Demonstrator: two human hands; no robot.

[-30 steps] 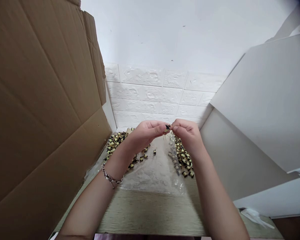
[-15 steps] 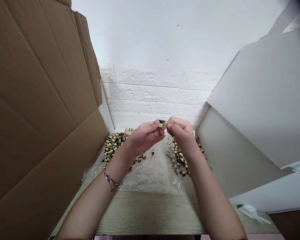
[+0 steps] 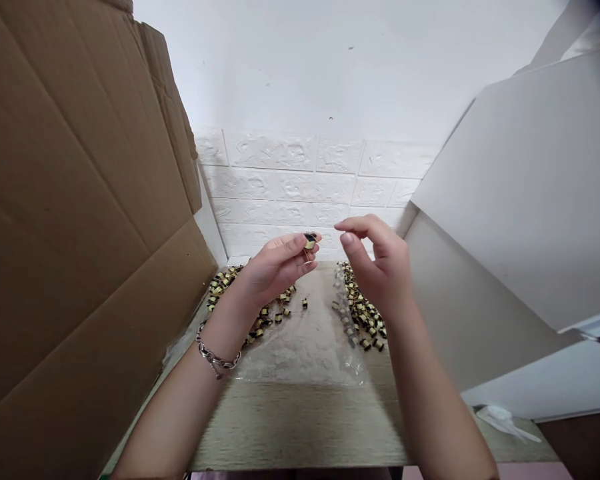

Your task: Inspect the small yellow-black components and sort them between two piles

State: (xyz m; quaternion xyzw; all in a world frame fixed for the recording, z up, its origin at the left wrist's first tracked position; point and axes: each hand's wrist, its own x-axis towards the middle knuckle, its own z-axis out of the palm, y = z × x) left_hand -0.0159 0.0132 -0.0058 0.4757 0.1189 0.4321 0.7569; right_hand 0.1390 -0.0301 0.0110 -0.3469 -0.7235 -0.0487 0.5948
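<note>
Beside a wall of brown cardboard (image 3: 80,233), a heap of similar parts (image 3: 223,283) spreads behind a wrist wearing a chain bracelet (image 3: 215,357). The left hand (image 3: 277,267) is closed on one small yellow-and-black part (image 3: 309,243), pinched between thumb and fingers above a clear plastic sheet (image 3: 290,360), its thin wire leads (image 3: 307,255) hanging below. A steady grip on the body, clear of the leads, looks the best way to keep them from bending. On the sheet below lies a lone part (image 3: 305,304). A second heap (image 3: 363,313) sits farther right, near the raised right hand (image 3: 380,260), whose thumb and forefinger stand apart, holding nothing. Fine wire probably calls for a light fingertip touch, one lead at a time, without tugging against the winding.
</note>
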